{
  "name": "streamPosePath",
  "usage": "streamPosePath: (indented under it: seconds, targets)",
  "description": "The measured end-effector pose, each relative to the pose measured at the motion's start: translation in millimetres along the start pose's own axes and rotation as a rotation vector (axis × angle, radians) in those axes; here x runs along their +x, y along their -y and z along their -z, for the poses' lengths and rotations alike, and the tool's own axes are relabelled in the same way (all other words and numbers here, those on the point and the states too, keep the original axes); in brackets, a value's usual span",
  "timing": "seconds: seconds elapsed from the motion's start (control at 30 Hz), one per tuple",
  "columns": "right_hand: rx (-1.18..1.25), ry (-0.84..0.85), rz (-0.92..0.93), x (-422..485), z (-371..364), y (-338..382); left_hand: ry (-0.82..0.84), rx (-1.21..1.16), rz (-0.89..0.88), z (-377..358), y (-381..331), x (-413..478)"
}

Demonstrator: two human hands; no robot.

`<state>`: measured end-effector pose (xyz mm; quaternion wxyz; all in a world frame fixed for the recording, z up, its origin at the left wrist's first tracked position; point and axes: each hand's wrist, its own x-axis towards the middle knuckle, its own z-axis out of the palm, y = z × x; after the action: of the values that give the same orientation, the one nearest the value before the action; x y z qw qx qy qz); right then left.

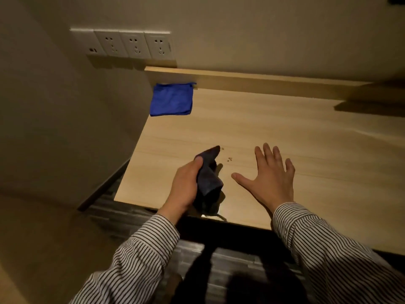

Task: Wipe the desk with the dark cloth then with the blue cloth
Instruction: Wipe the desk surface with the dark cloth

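Left hand (185, 185) grips dark cloth (208, 172) (bunched).

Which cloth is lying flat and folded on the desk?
The blue cloth, by the desk's back left corner. The dark cloth is bunched up in the left hand.

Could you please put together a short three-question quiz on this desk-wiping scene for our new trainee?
1. True or false: the blue cloth lies folded at the desk's far left corner.
2. Which hand grips the dark cloth? A) left hand B) right hand C) both
3. Fill in: a few small ___ lie on the desk just beyond the dark cloth.

Key:
1. True; no hand touches it.
2. A; the right hand is open, fingers spread, over the desk.
3. Crumbs, apparently; they are too small to identify surely.
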<state>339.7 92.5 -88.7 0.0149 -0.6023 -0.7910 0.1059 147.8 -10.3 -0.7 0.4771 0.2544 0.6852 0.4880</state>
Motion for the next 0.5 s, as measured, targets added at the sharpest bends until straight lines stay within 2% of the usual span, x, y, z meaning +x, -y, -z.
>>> streamPosePath:
  seconds: [0.07,0.13,0.2,0.27,0.33,0.4,0.43,0.5]
  targets:
    - [0.013,0.004,0.001,0,1,0,-0.008,-0.146,-0.018,-2,-31,29]
    - [0.018,0.012,0.004,1,1,0,0.013,-0.089,-0.117,-8,-61,64]
    - [0.016,0.016,0.003,1,2,-1,-0.012,0.163,-0.279,-19,-95,102]
    - [0.018,0.019,-0.003,2,2,-1,0.071,0.418,-0.433,-31,-128,140]
    - [0.022,0.019,-0.008,2,1,-1,0.235,0.767,-0.462,-39,-137,181]
    - [0.024,0.038,-0.012,3,0,-1,0.313,1.173,-0.450,-38,-124,213]
    - [0.033,0.060,-0.013,4,0,-2,0.311,1.260,-0.435,-33,-111,220]
    - [0.075,0.096,-0.024,6,5,-3,0.287,1.276,-0.468,-9,-78,216]
